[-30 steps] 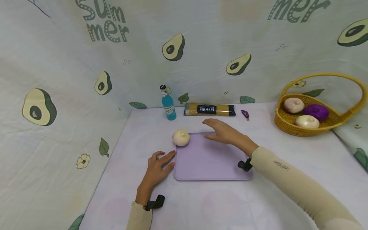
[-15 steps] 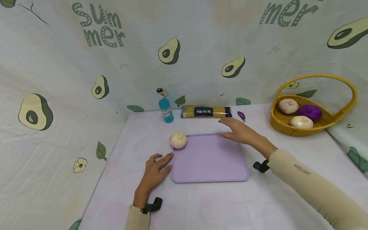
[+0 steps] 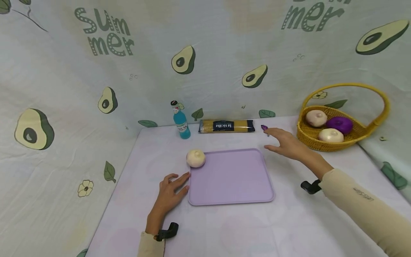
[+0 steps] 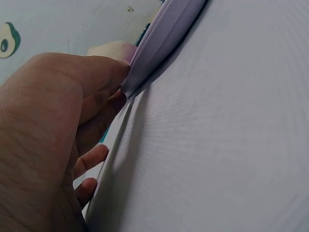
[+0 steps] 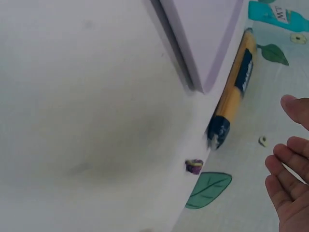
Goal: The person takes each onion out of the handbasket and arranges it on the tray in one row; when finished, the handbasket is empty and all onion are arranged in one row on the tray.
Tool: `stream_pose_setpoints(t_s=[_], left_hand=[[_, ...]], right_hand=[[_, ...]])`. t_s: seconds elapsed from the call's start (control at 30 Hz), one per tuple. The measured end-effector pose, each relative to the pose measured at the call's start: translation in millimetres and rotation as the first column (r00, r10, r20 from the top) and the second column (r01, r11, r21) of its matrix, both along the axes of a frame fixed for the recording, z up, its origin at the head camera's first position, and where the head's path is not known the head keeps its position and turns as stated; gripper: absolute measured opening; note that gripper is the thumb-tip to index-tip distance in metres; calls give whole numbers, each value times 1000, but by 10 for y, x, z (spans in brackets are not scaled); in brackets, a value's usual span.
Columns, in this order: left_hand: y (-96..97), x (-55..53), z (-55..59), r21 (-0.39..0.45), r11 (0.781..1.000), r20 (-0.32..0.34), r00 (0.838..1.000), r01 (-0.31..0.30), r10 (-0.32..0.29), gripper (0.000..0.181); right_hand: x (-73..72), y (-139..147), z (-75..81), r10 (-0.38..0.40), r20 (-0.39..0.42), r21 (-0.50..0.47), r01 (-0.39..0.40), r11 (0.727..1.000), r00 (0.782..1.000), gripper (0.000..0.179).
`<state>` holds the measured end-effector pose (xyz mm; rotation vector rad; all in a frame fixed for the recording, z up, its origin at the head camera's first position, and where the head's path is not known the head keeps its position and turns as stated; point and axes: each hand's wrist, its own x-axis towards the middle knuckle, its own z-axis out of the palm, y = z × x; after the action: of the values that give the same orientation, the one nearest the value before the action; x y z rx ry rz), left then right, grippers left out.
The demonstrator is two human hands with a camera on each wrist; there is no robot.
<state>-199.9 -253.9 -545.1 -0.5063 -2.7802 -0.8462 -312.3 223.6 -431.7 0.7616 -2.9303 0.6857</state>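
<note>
A lilac tray [image 3: 231,178] lies on the table, with a whitish onion [image 3: 196,158] at its far left corner. My left hand [image 3: 168,194] rests at the tray's left edge, fingertips touching the rim; in the left wrist view its fingers [image 4: 108,72] meet the tray's side. Past the tray's far right corner, my right hand [image 3: 287,144] hovers with thumb and fingers spread and nothing between them. Just beyond its fingertips lies a small purple wrapped candy [image 3: 264,127]. To the right stands a yellow wicker basket [image 3: 308,140] with a pinkish onion [image 3: 316,118], a purple onion [image 3: 339,125] and a white onion [image 3: 331,135].
A blue bottle [image 3: 182,123] stands at the back of the table, left of a pack of spaghetti [image 3: 226,126] lying flat. Behind them rises a cloth backdrop [image 3: 221,89] printed with avocados. The basket's tall handle [image 3: 350,85] arches above it.
My right hand has moved right, from above the tray to beyond its right edge, towards the basket. The left hand stays at the tray's left rim. The head view has shifted slightly.
</note>
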Motion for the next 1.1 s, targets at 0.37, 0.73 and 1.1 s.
stream_pose_setpoints(t_s=[0.37, 0.73, 1.1], left_hand=[[-9, 21, -13, 1, 1000, 27, 999, -22, 22, 48], [-5, 30, -23, -6, 1000, -19, 1000, -19, 19, 48], [-6, 30, -15, -5, 1000, 7, 1000, -25, 25, 48]], right_hand=[[-15, 348, 6, -69, 61, -5, 69, 998, 996, 59], [1, 662, 45, -96, -18, -7, 96, 995, 995, 55], [19, 1011, -28, -134, -43, 3, 134, 991, 990, 57]])
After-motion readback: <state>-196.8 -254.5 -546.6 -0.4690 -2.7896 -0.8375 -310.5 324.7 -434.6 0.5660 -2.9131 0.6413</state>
